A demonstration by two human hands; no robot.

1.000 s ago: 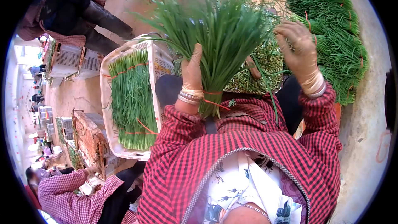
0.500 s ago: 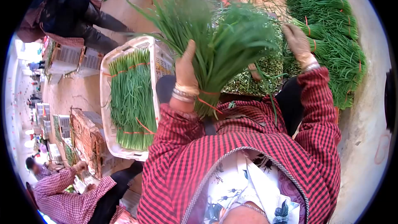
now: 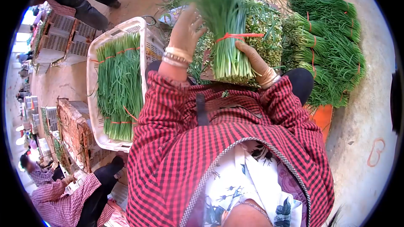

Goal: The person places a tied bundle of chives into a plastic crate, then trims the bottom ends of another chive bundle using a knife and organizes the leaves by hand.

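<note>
A bundle of green chives [image 3: 229, 56] with a red tie around it stands in front of me, pale cut stems toward my body and leafy tips away, blurred. My gloved right hand [image 3: 253, 59] grips its stem end from the right, thumb on top, the other fingers hidden behind it. Just left of the bundle, my gloved left hand [image 3: 185, 29] is raised with its fingers apart and nothing in it. Under and around the bundle lies a heap of chopped chive trimmings [image 3: 265, 38].
At my left stands a white plastic crate [image 3: 93, 101] packed with tied chives [image 3: 120, 84]. Several tied bundles [image 3: 336, 54] are piled at my right beside the wall. Two other people [image 3: 69, 197] are at the left, one seated, one standing, near stacked crates [image 3: 63, 33].
My right hand has come in from the right and taken hold of the chives' stem end. My left hand has let go and moved up and away. The bundle has turned upright.
</note>
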